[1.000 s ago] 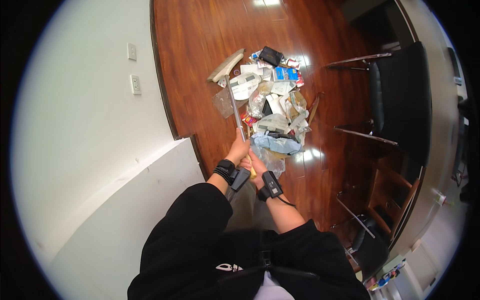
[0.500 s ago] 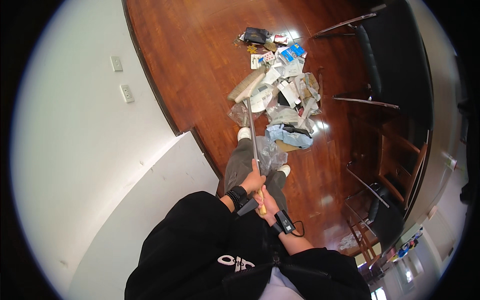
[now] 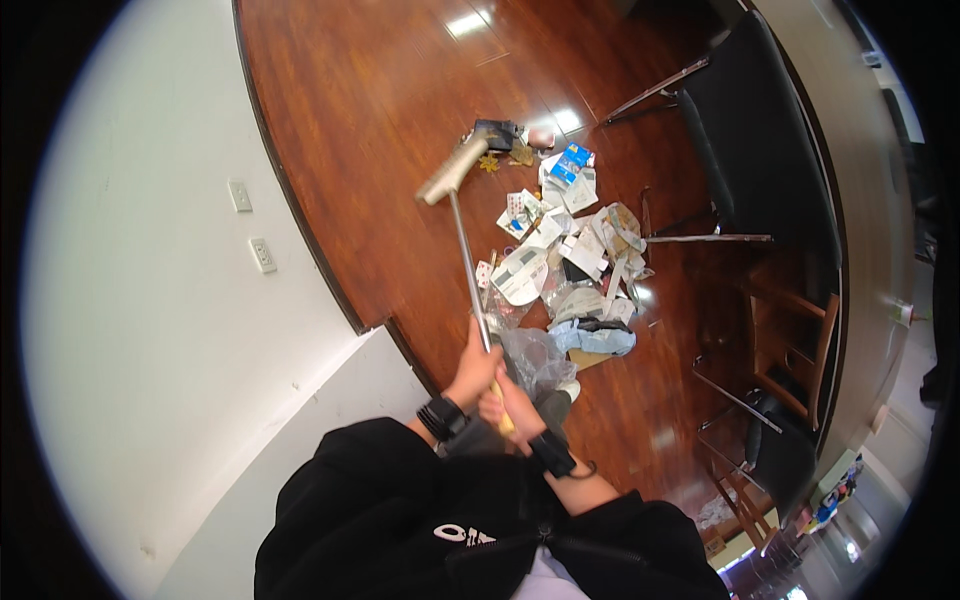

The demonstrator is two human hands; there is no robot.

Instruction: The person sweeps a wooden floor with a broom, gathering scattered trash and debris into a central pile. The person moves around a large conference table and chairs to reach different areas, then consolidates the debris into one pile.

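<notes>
Both my hands grip a long-handled broom (image 3: 464,238) with a silver pole and a pale wooden grip end. My left hand (image 3: 474,368) is wrapped round the pole, above my right hand (image 3: 512,408), which closes round the wooden end. The pale broom head (image 3: 455,170), blurred by motion, is over the floor to the left of the litter, close to a black box (image 3: 494,135). Papers (image 3: 522,275), a blue-and-white packet (image 3: 571,165), clear plastic bags (image 3: 535,358) and a light blue cloth-like piece (image 3: 597,338) lie in a loose heap ahead of my feet.
A white wall (image 3: 150,230) with two socket plates runs along the left, with a low white ledge (image 3: 290,440) jutting out nearer me. Black chairs with metal legs (image 3: 765,130) and a wooden chair (image 3: 795,345) stand on the right. The floor (image 3: 350,110) is glossy reddish-brown wood.
The broom head has swung forward and left, from beside the papers to near the black box. Both hands have shifted slightly left with the pole. The view has also tilted.
</notes>
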